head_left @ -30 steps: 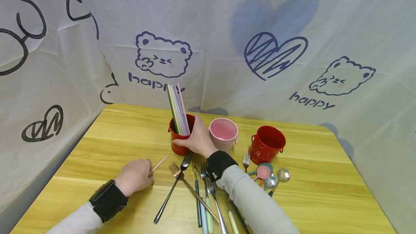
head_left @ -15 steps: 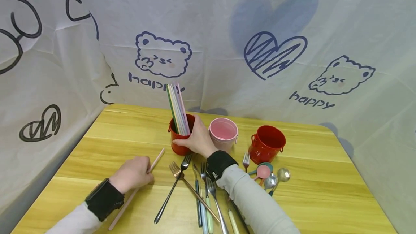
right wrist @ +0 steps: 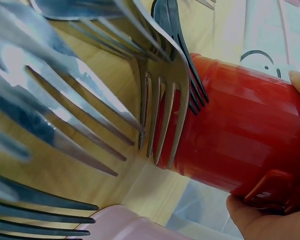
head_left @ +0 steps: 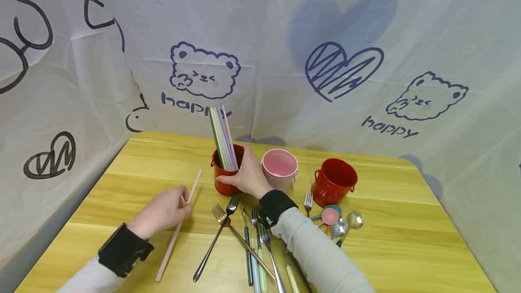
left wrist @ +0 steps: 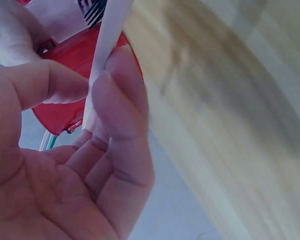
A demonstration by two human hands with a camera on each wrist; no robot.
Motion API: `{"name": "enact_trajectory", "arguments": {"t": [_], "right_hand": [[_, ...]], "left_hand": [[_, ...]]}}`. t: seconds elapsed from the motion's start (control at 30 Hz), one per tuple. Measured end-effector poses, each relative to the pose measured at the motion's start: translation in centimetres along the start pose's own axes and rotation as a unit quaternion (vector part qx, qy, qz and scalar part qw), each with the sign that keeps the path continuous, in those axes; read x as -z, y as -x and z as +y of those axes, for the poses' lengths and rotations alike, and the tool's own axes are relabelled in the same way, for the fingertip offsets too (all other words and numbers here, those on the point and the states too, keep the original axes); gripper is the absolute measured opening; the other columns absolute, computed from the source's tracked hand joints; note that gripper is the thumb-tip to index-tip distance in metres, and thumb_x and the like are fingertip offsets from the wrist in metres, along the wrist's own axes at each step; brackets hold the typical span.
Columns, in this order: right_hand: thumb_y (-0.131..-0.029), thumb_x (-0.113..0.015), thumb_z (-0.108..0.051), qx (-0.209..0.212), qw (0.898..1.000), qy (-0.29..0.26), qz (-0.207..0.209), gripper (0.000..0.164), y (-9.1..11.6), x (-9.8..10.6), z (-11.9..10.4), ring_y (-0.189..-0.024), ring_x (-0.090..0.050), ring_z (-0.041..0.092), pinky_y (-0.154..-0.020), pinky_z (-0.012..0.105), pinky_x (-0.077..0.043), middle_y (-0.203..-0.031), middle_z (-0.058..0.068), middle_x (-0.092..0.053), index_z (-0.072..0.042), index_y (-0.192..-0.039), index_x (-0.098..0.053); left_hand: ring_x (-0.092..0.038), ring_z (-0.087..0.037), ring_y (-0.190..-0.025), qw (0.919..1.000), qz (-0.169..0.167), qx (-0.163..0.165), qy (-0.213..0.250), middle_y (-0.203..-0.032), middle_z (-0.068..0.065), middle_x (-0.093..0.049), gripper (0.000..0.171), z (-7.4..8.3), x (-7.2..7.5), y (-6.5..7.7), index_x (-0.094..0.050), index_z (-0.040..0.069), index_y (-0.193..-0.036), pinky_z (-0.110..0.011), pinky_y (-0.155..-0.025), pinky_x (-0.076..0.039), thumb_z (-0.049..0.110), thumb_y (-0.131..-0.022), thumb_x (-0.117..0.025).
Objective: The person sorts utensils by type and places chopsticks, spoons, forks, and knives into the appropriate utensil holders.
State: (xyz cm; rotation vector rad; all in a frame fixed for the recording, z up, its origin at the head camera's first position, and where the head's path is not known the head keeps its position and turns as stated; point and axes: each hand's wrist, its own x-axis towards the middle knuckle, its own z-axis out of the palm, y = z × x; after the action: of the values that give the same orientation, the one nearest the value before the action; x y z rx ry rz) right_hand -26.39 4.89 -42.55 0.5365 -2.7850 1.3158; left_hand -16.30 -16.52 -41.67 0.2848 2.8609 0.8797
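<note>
A pink chopstick (head_left: 172, 244) is pinched between the thumb and fingers of my left hand (head_left: 163, 210). Its thin end points away toward the back of the table, its thick end toward me. In the left wrist view the thumb and index finger press on the chopstick (left wrist: 109, 37). My right hand (head_left: 249, 173) grips a red bucket (head_left: 224, 186) by its side and rim. A bundle of coloured chopsticks (head_left: 224, 139) stands in that bucket, leaning slightly left. In the right wrist view, fingers touch the bucket (right wrist: 245, 125) near its handle lug; the palm is hidden.
A pink bucket (head_left: 280, 180) stands just right of my right hand, and another red bucket (head_left: 331, 193) farther right. Several forks, including a copper-coloured fork (head_left: 244, 241), lie below my right wrist. A pink spoon (head_left: 330, 216) lies among other spoons. A printed cloth (head_left: 277, 58) hangs behind.
The chopstick has come into fuller view and shifted up toward the back, standing at a steeper angle. My left hand has moved slightly left and its fingers have shifted. The right hand stays on the bucket.
</note>
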Motion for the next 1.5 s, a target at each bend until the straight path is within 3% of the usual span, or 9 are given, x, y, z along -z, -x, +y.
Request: {"name": "enact_trajectory", "arguments": {"t": [0.33, 0.53, 0.7, 0.8, 0.9, 1.2, 1.33, 1.5], "right_hand": [[-0.067, -0.084, -0.037, -0.005, 1.000, -0.006, 0.000, 0.092, 0.1, -0.2, 0.0, -0.117, -0.049, 0.023, -0.100, 0.038, -0.042, -0.131, 0.005, -0.047, -0.012, -0.138, -0.032], [-0.066, -0.084, -0.037, -0.002, 1.000, -0.008, 0.000, 0.092, 0.1, -0.1, 0.1, -0.116, -0.049, 0.020, -0.100, 0.038, -0.042, -0.130, 0.004, -0.048, -0.013, -0.138, -0.032], [-0.065, -0.085, -0.036, 0.002, 1.000, -0.015, -0.001, 0.093, 0.0, 0.0, 0.1, -0.116, -0.050, 0.021, -0.100, 0.038, -0.042, -0.130, 0.004, -0.048, -0.011, -0.138, -0.032], [-0.066, -0.085, -0.036, 0.003, 1.000, -0.014, -0.001, 0.094, 0.0, 0.1, 0.1, -0.115, -0.050, 0.020, -0.100, 0.038, -0.042, -0.130, 0.004, -0.048, -0.010, -0.138, -0.032], [-0.065, -0.085, -0.037, 0.004, 1.000, -0.015, -0.001, 0.093, 0.0, 0.0, 0.0, -0.115, -0.050, 0.020, -0.100, 0.037, -0.042, -0.129, 0.003, -0.048, -0.011, -0.138, -0.032], [-0.066, -0.085, -0.035, -0.001, 1.000, -0.010, -0.005, 0.091, 0.1, 0.0, -0.2, -0.115, -0.049, 0.018, -0.100, 0.037, -0.042, -0.131, 0.003, -0.047, -0.013, -0.138, -0.032], [-0.067, -0.084, -0.034, -0.012, 1.000, -0.011, -0.008, 0.091, 0.1, 0.1, -0.4, -0.116, -0.049, 0.017, -0.100, 0.037, -0.042, -0.132, 0.003, -0.047, -0.014, -0.138, -0.031], [-0.067, -0.084, -0.036, -0.018, 1.000, -0.002, -0.008, 0.091, 0.1, 0.1, -0.4, -0.115, -0.049, 0.017, -0.100, 0.036, -0.042, -0.132, 0.003, -0.047, -0.014, -0.138, -0.031]], "left_hand": [[-0.049, -0.014, -0.051, 0.9959, 0.069, -0.052, 0.027, -0.067, -0.004, -0.055, 0.014, 0.7, 1.8, -1.1, -0.051, 0.003, -0.096, -0.029, -0.045, -0.043, 0.010, -0.087, -0.058], [-0.051, -0.013, -0.051, 0.9866, 0.136, -0.086, 0.024, -0.072, -0.005, -0.061, 0.013, 1.9, 3.8, -2.1, -0.053, 0.001, -0.097, -0.029, -0.044, -0.042, 0.010, -0.087, -0.056], [-0.058, -0.017, -0.059, 0.9782, 0.178, -0.093, 0.052, -0.079, -0.009, -0.063, 0.015, 3.1, 5.2, -3.2, -0.053, 0.001, -0.102, -0.031, -0.048, -0.047, 0.011, -0.090, -0.052], [-0.061, -0.020, -0.065, 0.9679, 0.219, -0.101, 0.072, -0.084, -0.012, -0.064, 0.016, 3.8, 6.0, -3.8, -0.053, 0.001, -0.104, -0.033, -0.053, -0.051, 0.011, -0.092, -0.051], [-0.063, -0.022, -0.066, 0.9522, 0.265, -0.117, 0.097, -0.087, -0.012, -0.064, 0.017, 4.6, 6.7, -4.5, -0.053, 0.000, -0.106, -0.033, -0.053, -0.052, 0.011, -0.093, -0.051], [-0.064, -0.016, -0.067, 0.8914, 0.389, -0.155, 0.174, -0.091, -0.008, -0.065, 0.021, 7.2, 8.2, -6.3, -0.053, 0.000, -0.109, -0.015, -0.062, -0.049, 0.016, -0.095, -0.051], [-0.063, -0.015, -0.067, 0.8782, 0.412, -0.157, 0.185, -0.092, -0.007, -0.064, 0.021, 8.0, 8.4, -7.0, -0.054, 0.000, -0.109, -0.014, -0.061, -0.049, 0.016, -0.095, -0.052], [-0.065, -0.018, -0.067, 0.8742, 0.413, -0.162, 0.197, -0.092, -0.009, -0.064, 0.021, 8.0, 8.0, -7.9, -0.054, 0.000, -0.109, -0.013, -0.061, -0.048, 0.016, -0.095, -0.053]]}}
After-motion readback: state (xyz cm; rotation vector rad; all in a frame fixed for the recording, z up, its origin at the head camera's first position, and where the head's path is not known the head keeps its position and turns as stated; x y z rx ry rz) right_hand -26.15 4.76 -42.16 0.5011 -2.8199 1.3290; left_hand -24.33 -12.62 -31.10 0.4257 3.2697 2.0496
